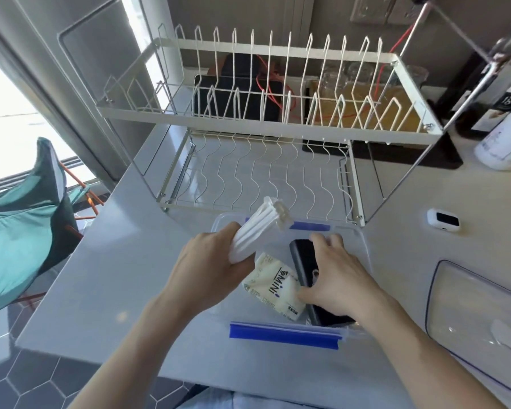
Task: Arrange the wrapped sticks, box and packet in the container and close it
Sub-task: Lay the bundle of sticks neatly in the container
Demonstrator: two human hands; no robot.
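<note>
Here my left hand (207, 261) grips a bundle of white wrapped sticks (255, 228) above the clear plastic container (363, 246) on the pale grey table (124, 261); my right hand (334, 278) holds the dark box (303, 261) inside, beside the cream packet (273, 286). Behind stands a white wire dish rack (266, 113), a window (9, 107) to the left.

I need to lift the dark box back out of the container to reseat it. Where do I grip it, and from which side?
Grip the dark box across its narrow width near the far end, coming from above. It lies flat and lengthwise in the container, and the packet crowds its left edge. The right hand already lies on it, so its near end is covered.
</note>
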